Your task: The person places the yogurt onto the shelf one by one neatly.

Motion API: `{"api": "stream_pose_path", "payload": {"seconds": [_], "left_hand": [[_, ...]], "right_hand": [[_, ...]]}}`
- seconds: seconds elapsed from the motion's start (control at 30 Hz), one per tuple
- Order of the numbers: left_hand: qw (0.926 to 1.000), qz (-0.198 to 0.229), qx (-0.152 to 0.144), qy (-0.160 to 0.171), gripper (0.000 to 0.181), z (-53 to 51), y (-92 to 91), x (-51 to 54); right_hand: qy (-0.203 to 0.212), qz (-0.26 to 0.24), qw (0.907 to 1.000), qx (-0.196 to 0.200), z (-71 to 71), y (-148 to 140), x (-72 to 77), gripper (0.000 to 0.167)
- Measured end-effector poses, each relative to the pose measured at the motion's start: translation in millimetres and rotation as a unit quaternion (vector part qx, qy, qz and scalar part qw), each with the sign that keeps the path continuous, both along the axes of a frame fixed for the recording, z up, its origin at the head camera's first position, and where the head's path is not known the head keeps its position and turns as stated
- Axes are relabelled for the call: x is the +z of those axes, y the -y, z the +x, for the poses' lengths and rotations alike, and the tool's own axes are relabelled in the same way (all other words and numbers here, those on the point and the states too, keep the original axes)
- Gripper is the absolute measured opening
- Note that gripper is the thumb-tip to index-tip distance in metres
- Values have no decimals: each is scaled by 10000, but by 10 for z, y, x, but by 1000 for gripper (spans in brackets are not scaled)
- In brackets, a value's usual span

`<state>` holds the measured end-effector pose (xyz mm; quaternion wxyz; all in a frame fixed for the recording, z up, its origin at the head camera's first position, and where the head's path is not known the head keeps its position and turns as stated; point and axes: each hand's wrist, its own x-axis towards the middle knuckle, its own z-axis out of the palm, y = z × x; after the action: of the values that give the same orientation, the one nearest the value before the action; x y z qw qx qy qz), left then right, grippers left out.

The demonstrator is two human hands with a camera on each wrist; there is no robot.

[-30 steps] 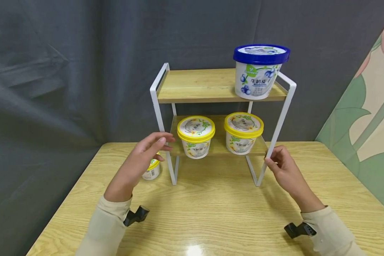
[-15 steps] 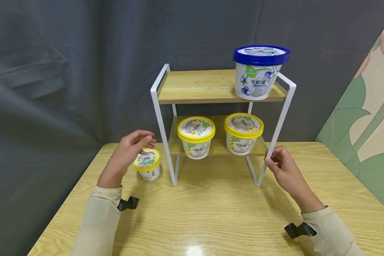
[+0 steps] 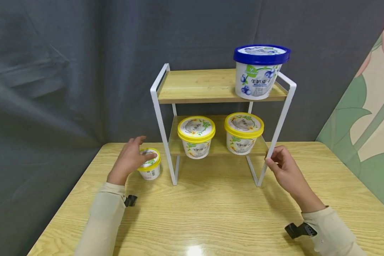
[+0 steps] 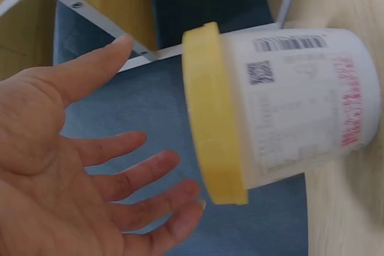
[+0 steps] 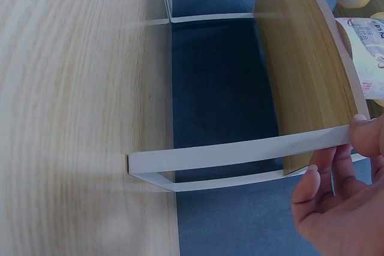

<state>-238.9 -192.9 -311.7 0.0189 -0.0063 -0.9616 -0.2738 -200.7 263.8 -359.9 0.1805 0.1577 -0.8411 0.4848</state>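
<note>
My left hand (image 3: 128,159) hovers over a small yellow-lidded tub (image 3: 151,173) that stands on the table left of a two-tier shelf rack (image 3: 198,85). In the left wrist view the fingers (image 4: 150,169) are spread, with a gap between them and the tub's yellow lid (image 4: 210,118). On the rack's right side, my right hand (image 3: 283,167) pinches the white metal leg (image 3: 280,122) at lower-shelf height. The right wrist view shows thumb and fingers on either side of that white bar (image 5: 240,151). Part of the small tub's lid is hidden behind my left hand.
Two yellow-lidded tubs, a left one (image 3: 196,138) and a right one (image 3: 243,133), stand on the lower shelf. A larger blue-lidded tub (image 3: 259,73) stands at the right end of the top shelf. A dark curtain (image 3: 131,53) hangs behind the wooden table (image 3: 211,217).
My left hand has drawn away leftward from the rack's left leg to the small tub, then spread its fingers over it. My right hand has stayed on the rack's leg.
</note>
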Motion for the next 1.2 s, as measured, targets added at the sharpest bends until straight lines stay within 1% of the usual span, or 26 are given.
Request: {"api": "stream_pose_path", "payload": {"seconds": [0.23, 0.33, 0.47, 0.6, 0.8, 0.97, 1.07, 1.2], "left_hand": [[9980, -518, 291, 219, 99, -40, 17, -78], [9963, -707, 321, 364, 105, -57, 17, -103], [9946, -804, 321, 578, 107, -70, 8, -120], [9937, -828, 330, 675, 106, -63, -2, -103], [9934, -892, 231, 689, 107, -30, -18, -78], [9913, -1055, 144, 772, 108, 13, -31, -73], [9893, -1211, 83, 811, 107, 52, -38, -67], [9860, -1487, -35, 759, 103, 132, -55, -55]], "right_hand": [[-6, -55, 10000, -13, -13, -10, 5, 16], [-15, -68, 10000, -29, -16, -19, 0, 16], [16, -85, 10000, -46, -11, -25, -6, 16], [37, -76, 9999, -62, -1, -25, -2, 16], [28, -36, 10000, -74, 5, -38, 12, 16], [-13, -45, 10000, -59, -3, -42, 18, 16], [-25, -50, 10000, -46, -10, -36, 13, 16], [-18, -27, 10000, -35, -16, -23, 5, 16]]}}
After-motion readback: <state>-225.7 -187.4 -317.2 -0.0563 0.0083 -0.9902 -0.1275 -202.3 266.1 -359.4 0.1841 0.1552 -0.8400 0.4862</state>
